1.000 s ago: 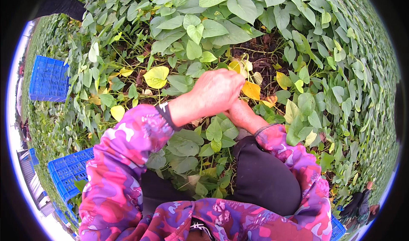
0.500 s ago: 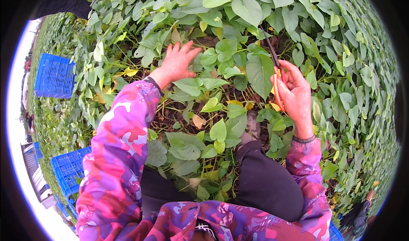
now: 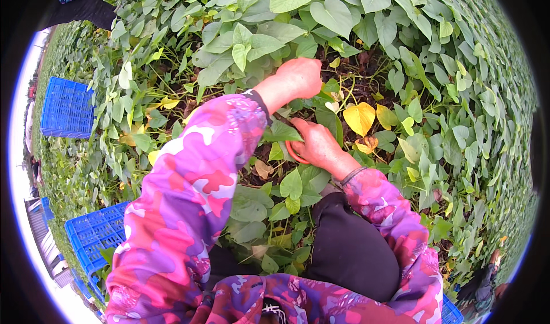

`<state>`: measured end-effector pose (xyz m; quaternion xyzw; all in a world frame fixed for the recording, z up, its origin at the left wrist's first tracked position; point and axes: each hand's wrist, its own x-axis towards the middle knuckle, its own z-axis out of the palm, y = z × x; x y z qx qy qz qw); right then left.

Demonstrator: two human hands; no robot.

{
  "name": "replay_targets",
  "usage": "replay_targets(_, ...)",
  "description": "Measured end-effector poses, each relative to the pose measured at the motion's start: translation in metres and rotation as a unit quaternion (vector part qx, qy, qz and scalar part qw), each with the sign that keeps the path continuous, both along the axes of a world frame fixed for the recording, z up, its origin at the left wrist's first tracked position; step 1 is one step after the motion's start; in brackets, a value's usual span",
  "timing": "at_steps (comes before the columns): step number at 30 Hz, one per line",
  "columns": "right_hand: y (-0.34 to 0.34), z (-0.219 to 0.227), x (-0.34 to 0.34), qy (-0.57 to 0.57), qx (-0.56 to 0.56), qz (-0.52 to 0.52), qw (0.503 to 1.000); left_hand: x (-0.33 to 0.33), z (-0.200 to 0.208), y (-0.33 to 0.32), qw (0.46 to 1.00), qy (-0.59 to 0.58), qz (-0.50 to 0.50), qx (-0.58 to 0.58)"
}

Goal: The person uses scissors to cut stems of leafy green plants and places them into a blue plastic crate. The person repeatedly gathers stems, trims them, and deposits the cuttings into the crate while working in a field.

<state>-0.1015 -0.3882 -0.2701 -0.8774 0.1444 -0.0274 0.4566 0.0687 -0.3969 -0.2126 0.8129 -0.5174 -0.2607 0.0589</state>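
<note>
My left hand is closed in a fist at the middle of the vine bed, its fingers turned away from view. Green leaves and leafy stems show at its fingers and just below them. Beneath it, my right hand grips a pair of scissors by the orange handles. The dark blades point up and left, under my left wrist, and leaves partly cover them. A large yellow leaf lies right of both hands, next to bare stems and brown soil.
Dense heart-leaved vines spread all round. Blue plastic crates stand at the left, one farther off and one nearer; another blue crate edge shows at lower right. Other people appear at upper left and lower right.
My left hand has moved right and gone from spread fingers to a fist. My right hand has brought the scissors down and left, below it. The yellow leaf has come into view.
</note>
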Motion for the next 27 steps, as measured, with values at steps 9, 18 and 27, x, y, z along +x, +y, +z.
replay_targets(9, -0.028, 0.042, -0.038, 0.049, 0.041, 0.001, 0.998, 0.041, -0.078, 0.050, 0.993, 0.105, 0.026, 0.042)
replay_targets(18, -0.100, 0.017, -0.006, 0.193, 0.404, -0.145, 0.882, 0.078, -0.069, 0.080, 0.962, 0.248, 0.112, -0.020)
replay_targets(27, -0.119, -0.023, 0.033, 0.237, 0.410, -0.113, 0.873, 0.068, -0.073, 0.076, 0.974, 0.215, 0.064, -0.023)
